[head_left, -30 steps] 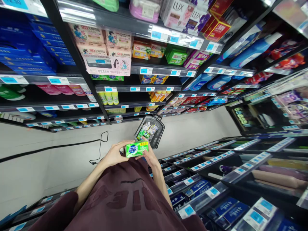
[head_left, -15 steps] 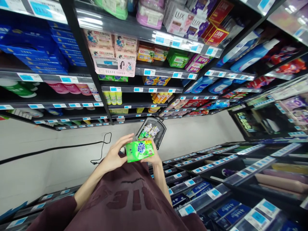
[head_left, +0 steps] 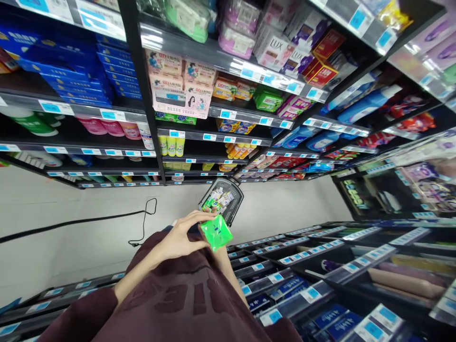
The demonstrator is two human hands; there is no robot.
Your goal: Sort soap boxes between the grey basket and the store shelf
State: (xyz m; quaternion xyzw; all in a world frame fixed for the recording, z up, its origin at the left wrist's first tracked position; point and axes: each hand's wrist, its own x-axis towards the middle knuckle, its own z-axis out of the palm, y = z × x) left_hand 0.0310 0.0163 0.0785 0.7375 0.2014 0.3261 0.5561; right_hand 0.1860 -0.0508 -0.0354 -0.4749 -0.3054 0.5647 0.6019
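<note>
"Two hands on that green pack (head_left: 216,233), would you say?"

"The left hand (head_left: 181,239) for certain. Its fingers (head_left: 195,219) lie along the upper edge and the thumb is under the lower one, parted just as wide as the pack, gripping it."

"And the right hand (head_left: 221,255)?"

"Mostly behind the pack from where I stand. I see the forearm rising to it and a bit by the wrist, but how its fingers sit, I cannot tell."

"Where is the pack, exactly?"

"Up in the air in front of the maroon shirt (head_left: 171,308), tilted cornerwise, one shiny end facing up at us."

"Isn't that a basket (head_left: 233,205) past it?"

"Yes, a dark one on the floor (head_left: 292,199), near the foot of the shelves (head_left: 195,137). Small packages (head_left: 223,198), green and white, lie inside. The held pack is above the floor, apart from those."
</note>
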